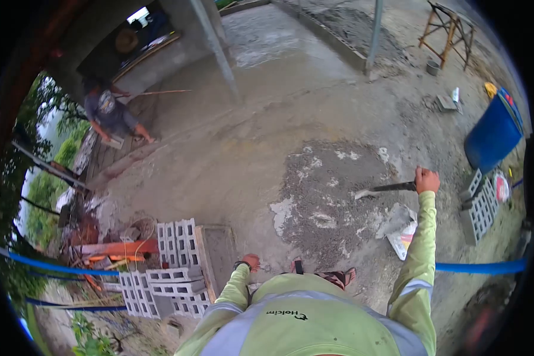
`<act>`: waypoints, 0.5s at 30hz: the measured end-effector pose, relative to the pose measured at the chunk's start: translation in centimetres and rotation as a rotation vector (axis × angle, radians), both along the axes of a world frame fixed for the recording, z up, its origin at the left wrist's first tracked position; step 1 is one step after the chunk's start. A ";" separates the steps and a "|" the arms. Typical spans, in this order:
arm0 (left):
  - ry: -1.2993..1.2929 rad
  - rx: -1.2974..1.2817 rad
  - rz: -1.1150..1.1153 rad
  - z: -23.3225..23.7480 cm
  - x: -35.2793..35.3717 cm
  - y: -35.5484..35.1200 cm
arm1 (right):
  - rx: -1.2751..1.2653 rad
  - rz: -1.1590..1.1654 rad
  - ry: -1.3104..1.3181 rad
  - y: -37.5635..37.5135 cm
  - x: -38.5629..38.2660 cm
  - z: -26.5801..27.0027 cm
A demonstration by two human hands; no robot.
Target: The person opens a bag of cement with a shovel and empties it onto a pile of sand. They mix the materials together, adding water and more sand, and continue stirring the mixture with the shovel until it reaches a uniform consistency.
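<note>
My right hand (427, 180) is closed around the dark handle of a long tool (391, 187). The tool points left, and its pale end lies over the grey gravel and cement mix (332, 196) spread on the ground. Just below it, near my right sleeve, sits a torn cement bag (402, 231) with grey powder at its mouth. My left hand (252, 261), a dark band at its wrist, hangs low with loose fingers and holds nothing. It is nearest to a shallow mortar box (215, 249) beside the hollow blocks (178, 243).
A person (110, 110) crouches at the far left by a wall. More hollow blocks (479, 210) and a blue drum (493, 133) stand at right. A metal post (375, 35) and a wooden stand (448, 32) rise beyond. Blue pipe (480, 267) runs behind me.
</note>
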State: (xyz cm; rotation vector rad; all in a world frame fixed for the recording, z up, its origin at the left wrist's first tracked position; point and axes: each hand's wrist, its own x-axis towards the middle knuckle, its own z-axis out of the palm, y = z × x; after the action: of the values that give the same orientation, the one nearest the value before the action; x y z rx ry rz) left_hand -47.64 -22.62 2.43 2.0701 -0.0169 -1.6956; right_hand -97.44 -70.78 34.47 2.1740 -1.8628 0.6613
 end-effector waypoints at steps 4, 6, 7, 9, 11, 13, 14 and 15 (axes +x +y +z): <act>-0.056 0.010 0.003 1.3 -0.9 0.5 | 0.021 0.004 0.041 -0.6 -0.1 -0.3; -0.072 0.040 -0.040 1.8 -1.2 0.8 | 0.019 -0.018 0.056 -1.1 0.1 -0.2; -0.053 0.020 -0.082 1.6 -1.1 1.1 | 0.026 -0.018 0.041 -1.1 0.2 -0.1; -0.038 0.001 -0.075 1.3 -1.2 1.9 | 0.037 -0.023 0.036 -0.7 0.0 -0.1; -0.064 -0.022 -0.076 2.0 -1.4 1.4 | 0.070 -0.041 0.035 -1.0 0.1 -0.1; -0.059 -0.020 -0.070 2.4 -1.5 1.0 | 0.038 -0.031 0.045 -1.0 0.1 -0.1; -0.057 -0.011 -0.056 2.4 -1.6 0.9 | 0.013 -0.013 0.054 -0.9 0.0 -0.1; -0.040 -0.002 -0.020 2.4 -1.7 0.7 | -0.015 -0.010 0.054 -0.8 0.0 -0.2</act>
State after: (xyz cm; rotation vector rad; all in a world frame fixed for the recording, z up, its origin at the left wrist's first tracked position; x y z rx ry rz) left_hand -49.33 -21.90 4.86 2.1083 -0.0524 -1.6651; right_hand -97.44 -71.57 34.26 2.1494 -1.8348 0.6072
